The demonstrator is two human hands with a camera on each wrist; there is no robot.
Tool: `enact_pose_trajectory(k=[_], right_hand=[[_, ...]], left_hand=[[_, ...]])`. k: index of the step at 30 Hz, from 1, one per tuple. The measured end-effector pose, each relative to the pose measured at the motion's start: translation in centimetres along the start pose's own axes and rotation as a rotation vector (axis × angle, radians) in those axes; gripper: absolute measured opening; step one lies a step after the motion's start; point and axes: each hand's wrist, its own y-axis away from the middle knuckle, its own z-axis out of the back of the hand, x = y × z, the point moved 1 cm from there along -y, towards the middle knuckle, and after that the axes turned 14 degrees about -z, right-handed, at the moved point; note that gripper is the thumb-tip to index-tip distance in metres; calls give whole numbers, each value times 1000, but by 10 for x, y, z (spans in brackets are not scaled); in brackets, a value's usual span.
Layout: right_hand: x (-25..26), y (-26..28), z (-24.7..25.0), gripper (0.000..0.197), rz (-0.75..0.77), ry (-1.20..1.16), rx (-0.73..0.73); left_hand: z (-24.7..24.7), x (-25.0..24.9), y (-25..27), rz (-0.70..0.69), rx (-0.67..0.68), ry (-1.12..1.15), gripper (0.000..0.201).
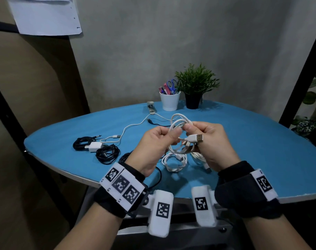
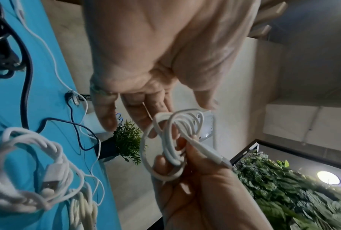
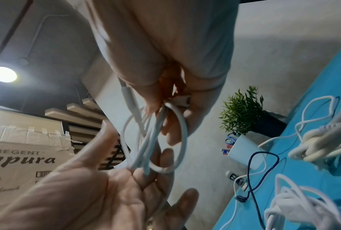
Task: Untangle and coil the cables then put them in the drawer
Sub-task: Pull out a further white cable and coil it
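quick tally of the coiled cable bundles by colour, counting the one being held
white coils: 3, namely the held white coil in the left hand and right hand, the white table coil and the cream coil
black coils: 2, the black coil with adapter and the second black coil
total: 5
Black cable by the left wrist is partly hidden, so not counted.

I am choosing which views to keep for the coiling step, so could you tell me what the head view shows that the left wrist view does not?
Only the head view shows both wristbands, the black coiled cables, the white adapter, the white cup of scissors and the whole blue table.

Only the left wrist view shows a ceiling lamp and a mass of foliage.

Both show the left hand and right hand holding the white cable coil above the table, a finished white coil lying below, and the potted plant.
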Motion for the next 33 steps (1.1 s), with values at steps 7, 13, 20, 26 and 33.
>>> enact_pose_trajectory(k=[7, 13, 20, 26, 33], right_hand=[[-3, -4, 5, 18, 52, 51, -51], [-1, -5, 7, 20, 92, 73, -84], [4, -7, 17, 20, 122, 155, -113], [3, -12, 24, 13, 150, 435, -49], [12, -4, 23, 16, 83, 210, 36]], left_hand=[[0, 4, 4, 137, 162, -28, 10], [2, 2, 5, 119, 100, -60, 24], [17, -10, 8, 56, 284, -555, 8], [26, -26, 3, -101, 119, -389, 18], [40, -29, -3, -255, 23, -592, 9]])
